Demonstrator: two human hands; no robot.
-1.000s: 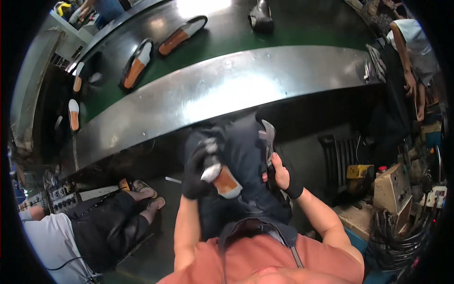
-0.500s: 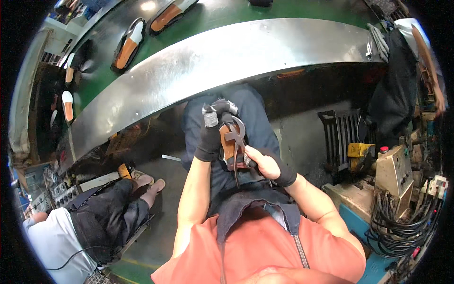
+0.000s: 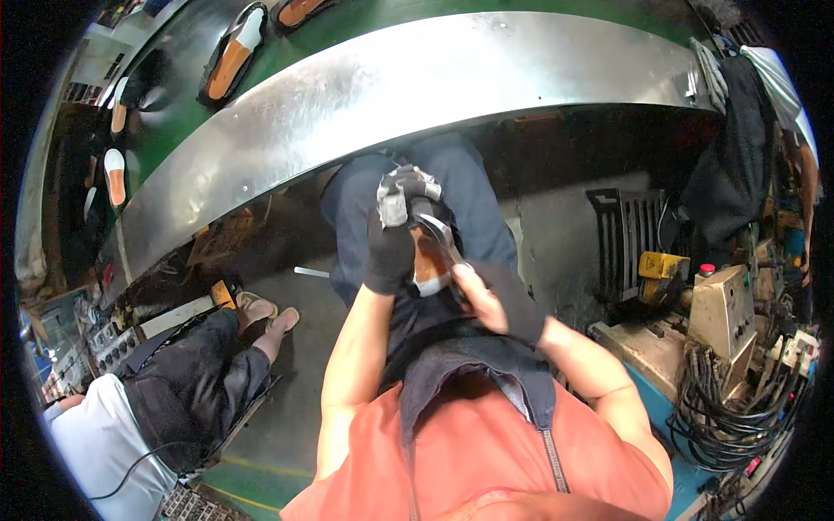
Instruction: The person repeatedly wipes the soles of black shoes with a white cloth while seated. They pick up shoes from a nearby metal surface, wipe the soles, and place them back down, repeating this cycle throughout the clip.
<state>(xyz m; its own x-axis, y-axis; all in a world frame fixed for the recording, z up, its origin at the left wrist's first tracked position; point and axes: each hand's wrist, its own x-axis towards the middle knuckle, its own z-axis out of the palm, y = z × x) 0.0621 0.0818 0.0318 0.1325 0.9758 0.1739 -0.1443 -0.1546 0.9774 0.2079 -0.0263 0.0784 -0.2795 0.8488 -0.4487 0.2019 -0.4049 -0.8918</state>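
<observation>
On my lap lies a shoe (image 3: 427,263), its underside turned up and showing brown and white. My left hand (image 3: 395,221), in a black glove with grey tape around the fingers, grips its far end. My right hand (image 3: 486,300), bare-fingered with a black wrist cover, is closed on a metal tool that looks like pincers (image 3: 441,233). The curved head of the tool rests against or just over the shoe's right edge; exact contact is too blurred to tell. The fingers of my right hand partly hide the handles.
A metal-edged bench (image 3: 365,108) with a green top curves ahead, bearing several similar shoes (image 3: 233,59). Another person (image 3: 191,382) sits at the left. A control box (image 3: 724,313) with a red button and coiled black cables (image 3: 721,425) stand at the right, near a yellow block (image 3: 662,267).
The pincers have turned, so their head lies along the shoe's right edge rather than across its brown underside. My right hand is motion-blurred; my left hand keeps its hold. The view shifted slightly.
</observation>
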